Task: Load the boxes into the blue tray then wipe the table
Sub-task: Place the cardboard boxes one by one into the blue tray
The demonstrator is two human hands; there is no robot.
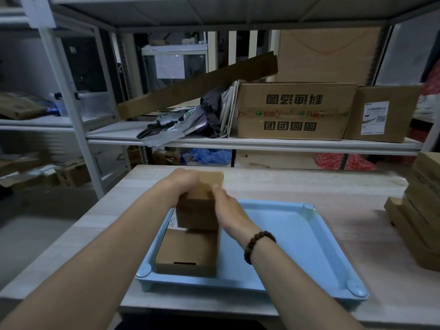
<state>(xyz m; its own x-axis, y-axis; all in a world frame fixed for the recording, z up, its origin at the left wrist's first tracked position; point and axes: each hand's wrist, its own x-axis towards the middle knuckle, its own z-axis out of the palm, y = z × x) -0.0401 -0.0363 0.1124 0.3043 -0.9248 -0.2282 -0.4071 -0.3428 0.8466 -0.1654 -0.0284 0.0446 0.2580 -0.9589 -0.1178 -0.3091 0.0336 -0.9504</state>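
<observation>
A blue tray (pixel 297 236) lies on the pale wooden table (pixel 285 184), near its front edge. One flat brown cardboard box (pixel 188 253) lies in the tray's left part. Above it I hold a second brown box (pixel 197 210), tilted, its far end over the tray's back left corner. My left hand (pixel 183 179) grips the box's far left side and my right hand (pixel 228 206) grips its right side. A bead bracelet sits on my right wrist.
A stack of flat cardboard boxes (pixel 419 215) stands at the table's right edge. Behind the table a metal shelf rack (pixel 238 141) carries large cartons (pixel 295 110), bags and a long cardboard strip. More shelving and boxes stand at the left.
</observation>
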